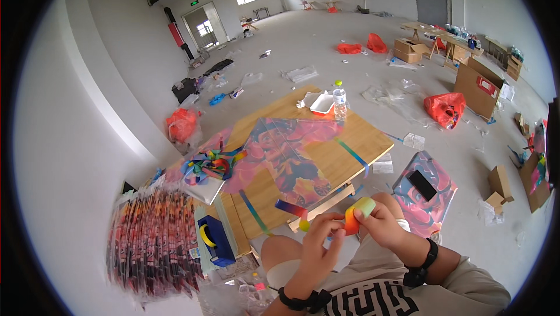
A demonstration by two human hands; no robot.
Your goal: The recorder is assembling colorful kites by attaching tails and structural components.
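Nearest the cam: wearer's pale shirt (pixel 420 295), dark print across the front, w/ the lap (pixel 364 257) just beyond. Biggest thing past that is the wooden table (pixel 373 141), far side of the knees; glossy printed sheets (pixel 286 153) lie over its middle & left part. Near left, a long row of bagged packs (pixel 154 240). On the R, a flat printed packet (pixel 434 214) sits beside the R knee. Smaller: multicoloured ribbon tangle (pixel 213 164), heaped loosely at the table's L end.

Hands next. Left hand (pixel 321 237): fingers bent & drawn in narrow, pinching the strip. Right hand (pixel 382 223): thumb & fingers closed on its yellow-green bend, slightly higher.

Smallest: the rainbow ribbon (pixel 351 221), between both hands over the lap, near side of the table. Orange part curls b/w the fingertips; a blue-to-red tail sticks out left of the L hand, unsupported.

Handling (my read): v. light, soft but w/ some spring, since the curl & tail hold shape; prob. smooth, so layers could slip; creases easier than it tears. Best hold: flat pinch across full width, thumb on top, close to the bend; L hand near the tail's root so it doesn't twist. Don't squeeze the curl, it'd likely flatten.
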